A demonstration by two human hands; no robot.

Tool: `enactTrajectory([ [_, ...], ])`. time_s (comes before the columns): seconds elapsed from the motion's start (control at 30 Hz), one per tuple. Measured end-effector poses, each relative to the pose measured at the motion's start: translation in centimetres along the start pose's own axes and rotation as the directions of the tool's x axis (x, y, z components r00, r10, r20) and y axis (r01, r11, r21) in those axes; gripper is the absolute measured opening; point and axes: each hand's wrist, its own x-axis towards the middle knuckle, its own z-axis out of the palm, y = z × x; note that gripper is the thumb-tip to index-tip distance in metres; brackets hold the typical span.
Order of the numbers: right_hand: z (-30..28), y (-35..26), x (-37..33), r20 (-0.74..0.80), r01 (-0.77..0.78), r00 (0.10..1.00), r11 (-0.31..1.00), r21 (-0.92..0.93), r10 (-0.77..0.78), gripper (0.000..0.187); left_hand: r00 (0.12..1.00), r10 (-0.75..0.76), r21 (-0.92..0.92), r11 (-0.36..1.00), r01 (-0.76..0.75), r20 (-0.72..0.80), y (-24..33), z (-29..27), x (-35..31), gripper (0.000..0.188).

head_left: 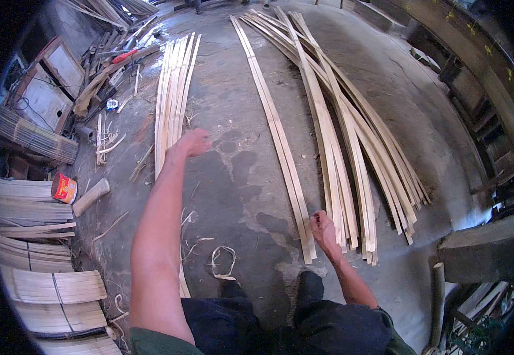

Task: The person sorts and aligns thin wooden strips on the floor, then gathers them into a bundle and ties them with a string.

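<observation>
My left hand [195, 143] reaches out beside a row of long pale bamboo strips [174, 89] at the left; its fingers are loosely curled and nothing shows in them. Whether it touches those strips, I cannot tell. My right hand [324, 229] is closed in a pinch, nearer to me. It is between the lower ends of a narrow pair of strips [277, 133] and a larger fanned pile of strips [342, 124]. What sits between its fingertips, if anything, is too small to make out.
Tied bundles of slats [55, 287] are stacked along the left edge, near a red tin [64, 188] and a short bamboo piece [91, 197]. A curled shaving loop [224, 262] lies on the concrete floor before my feet. A low concrete ledge [487, 248] stands at the right.
</observation>
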Motion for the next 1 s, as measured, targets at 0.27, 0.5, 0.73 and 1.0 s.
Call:
enactTrajectory([
  [0.27, 1.6, 1.1, 0.2, 0.060, -0.132, 0.991, 0.976, 0.176, 0.123, 0.026, 1.000, -0.009, -0.053, 0.999, 0.007, -0.026, 1.8, 0.2, 0.8, 0.043],
  [0.5, -6.6, -1.7, 1.5, -0.150, -0.185, 0.953, 0.895, 0.406, 0.265, 0.034, 0.999, -0.047, -0.020, 0.999, 0.047, -0.022, 1.9, 0.3, 0.1, 0.044],
  [0.73, -14.9, 1.1, 4.2, -0.389, -0.033, 0.917, 0.990, 0.139, 0.085, 0.043, 0.995, -0.077, -0.030, 0.996, 0.079, 0.067, 2.6, -0.1, 0.8, 0.043],
  [1.0, -22.5, 10.3, 7.2, -0.387, -0.091, 0.920, 0.995, -0.042, 0.068, 0.047, 0.999, 0.030, -0.026, 0.999, -0.030, 0.035, 3.4, 0.0, 0.4, 0.042],
])
